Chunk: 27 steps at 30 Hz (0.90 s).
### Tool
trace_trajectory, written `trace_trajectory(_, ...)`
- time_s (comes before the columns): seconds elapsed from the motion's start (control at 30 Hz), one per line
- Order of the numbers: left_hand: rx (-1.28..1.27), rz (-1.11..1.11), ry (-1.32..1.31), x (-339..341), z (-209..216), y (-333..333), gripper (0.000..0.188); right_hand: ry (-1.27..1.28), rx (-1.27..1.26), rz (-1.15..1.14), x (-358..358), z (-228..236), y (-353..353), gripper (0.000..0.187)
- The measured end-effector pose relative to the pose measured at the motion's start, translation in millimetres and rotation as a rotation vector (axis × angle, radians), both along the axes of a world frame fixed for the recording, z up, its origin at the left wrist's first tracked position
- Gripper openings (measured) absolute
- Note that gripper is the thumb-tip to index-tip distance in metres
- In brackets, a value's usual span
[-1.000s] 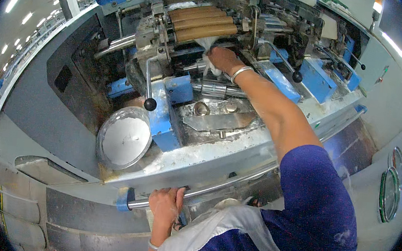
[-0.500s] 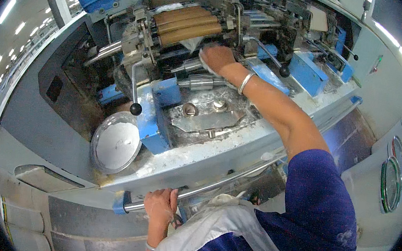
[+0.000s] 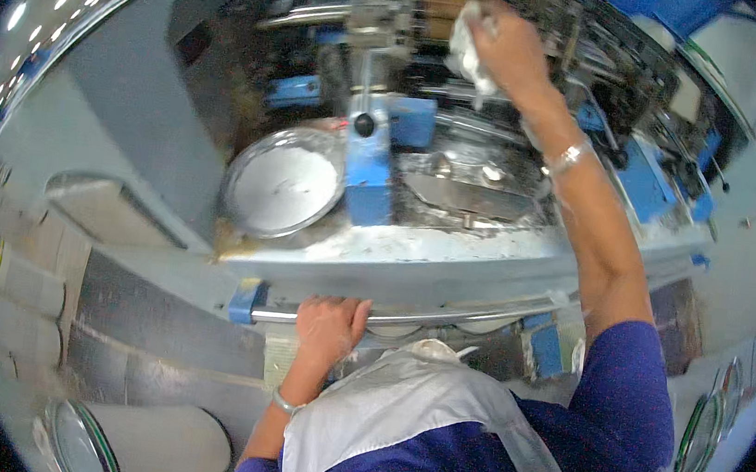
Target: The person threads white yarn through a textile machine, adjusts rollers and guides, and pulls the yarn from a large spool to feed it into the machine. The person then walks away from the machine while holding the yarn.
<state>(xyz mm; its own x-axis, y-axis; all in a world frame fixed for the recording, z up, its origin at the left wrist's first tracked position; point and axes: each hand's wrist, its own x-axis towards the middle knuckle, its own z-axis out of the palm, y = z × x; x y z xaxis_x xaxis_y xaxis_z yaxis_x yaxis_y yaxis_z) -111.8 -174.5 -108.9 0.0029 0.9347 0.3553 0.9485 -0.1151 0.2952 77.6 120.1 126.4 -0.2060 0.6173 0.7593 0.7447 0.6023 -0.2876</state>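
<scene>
My left hand (image 3: 329, 325) is closed over the metal rail (image 3: 424, 320) along the front of the machine. High over the machine, my right hand (image 3: 514, 60) grips a limp white wad (image 3: 465, 48), cloth or loose fibre; motion blur hides which. Close to that hand is a brown roller section (image 3: 441, 8), partly hidden by the hand and wad. Below it lie metal rollers and a dusty steel plate (image 3: 471, 197) on the machine bed.
A round clear dish (image 3: 235, 201) with a white layer inside sits left of a blue block (image 3: 366, 202). A black-knobbed lever (image 3: 365, 124) stands over that block. White cylindrical cans (image 3: 158, 444) stand on the floor at lower left, and more at the right.
My right hand has risen away from the rollers, now with the white wad plainly in its grip. My left hand stays on the rail. The whole view has turned and shifted.
</scene>
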Motion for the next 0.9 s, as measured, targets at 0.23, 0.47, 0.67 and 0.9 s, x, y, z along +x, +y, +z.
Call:
trace_trajectory(0.23,0.015,-0.037,0.004,-2,-1,-1,0.035,-0.403,-0.077,0.616,-194,-53,-118,0.019)
trace_trajectory(0.47,0.014,-0.045,0.074,1,3,-2,0.032,-0.611,-0.110,0.742,-206,-155,-104,0.011)
trace_trajectory(0.67,0.006,-0.051,0.095,2,3,-2,0.032,-0.462,-0.030,0.557,-190,-88,-126,0.013)
trace_trajectory(0.9,0.010,-0.056,0.070,0,1,-1,0.032,-0.034,-0.286,0.368,-30,7,-28,0.030)
